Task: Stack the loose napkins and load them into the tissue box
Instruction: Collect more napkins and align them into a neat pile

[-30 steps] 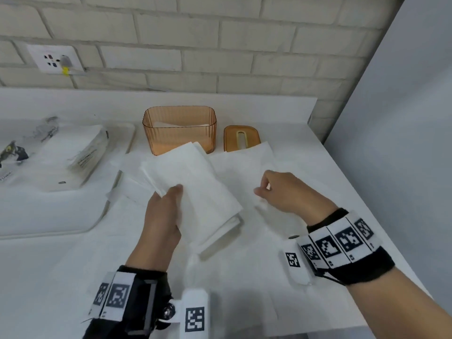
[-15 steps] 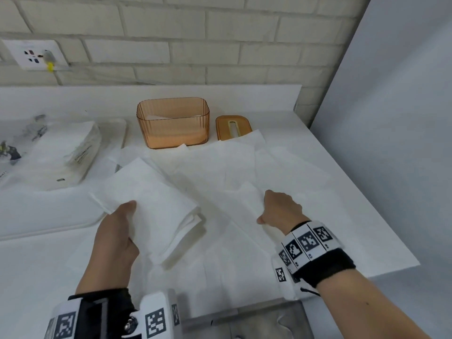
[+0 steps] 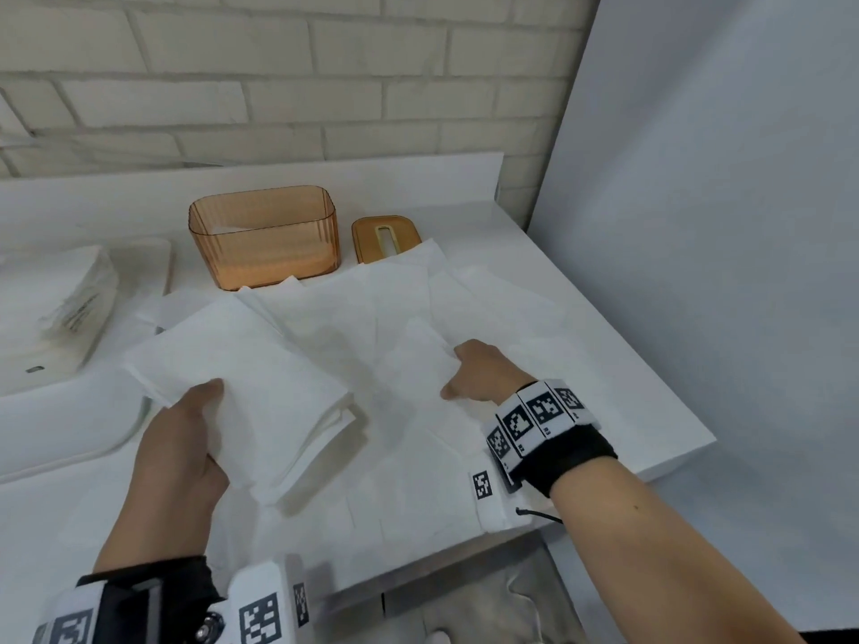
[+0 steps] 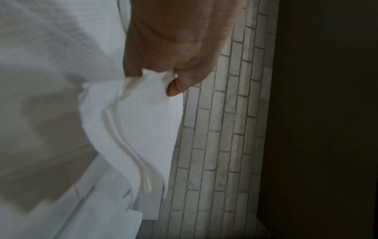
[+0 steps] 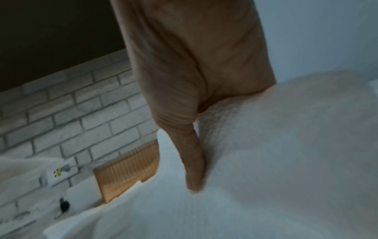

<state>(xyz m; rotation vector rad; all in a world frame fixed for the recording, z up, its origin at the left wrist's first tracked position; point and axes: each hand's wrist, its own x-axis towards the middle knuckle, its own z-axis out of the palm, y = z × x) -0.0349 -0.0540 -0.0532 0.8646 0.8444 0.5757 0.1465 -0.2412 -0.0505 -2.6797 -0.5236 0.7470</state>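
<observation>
Right hand [image 3: 483,371] now lifting napkin [image 3: 420,350] (fingers hidden), left hand [image 3: 186,448] gripping stack [image 3: 251,388]

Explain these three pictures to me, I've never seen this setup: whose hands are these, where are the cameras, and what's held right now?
No machine here: a person works with bare hands, wearing a camera on the head and one on each wrist. The head view looks down at a white counter. On it lie loose napkins, an open orange tissue box and its slotted lid beside it. The left hand holds a stack of napkins; the left wrist view shows that grip up close, thumb on top. The right hand pinches the edge of one loose napkin. The right wrist view is blurred.
</observation>
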